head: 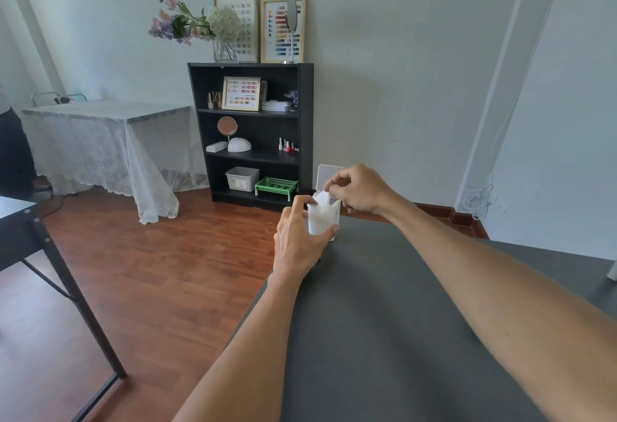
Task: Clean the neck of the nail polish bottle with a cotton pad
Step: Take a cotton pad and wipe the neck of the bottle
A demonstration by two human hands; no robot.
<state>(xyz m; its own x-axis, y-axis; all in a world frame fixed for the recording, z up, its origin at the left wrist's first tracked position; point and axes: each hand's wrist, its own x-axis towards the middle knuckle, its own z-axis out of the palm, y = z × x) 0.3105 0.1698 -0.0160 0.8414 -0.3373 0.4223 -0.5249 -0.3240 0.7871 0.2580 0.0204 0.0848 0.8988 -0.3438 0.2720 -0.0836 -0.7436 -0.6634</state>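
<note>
A clear plastic box [322,221] full of white cotton pads stands at the far corner of the dark grey table [400,321], its hinged lid [329,176] flipped up. My left hand [300,238] is wrapped around the box. My right hand [359,189] is above the box mouth, fingertips pinched on the top cotton pad [323,199], which is lifted partly out. No nail polish bottle shows on the table; several small bottles [287,146] stand far off on a shelf.
A black bookshelf [305,121] stands against the wall beyond the table corner, with a green tray [276,185] and a white bin [242,178] on its bottom shelf. A lace-covered table [107,134] is at the left, a black desk [20,228] at the near left.
</note>
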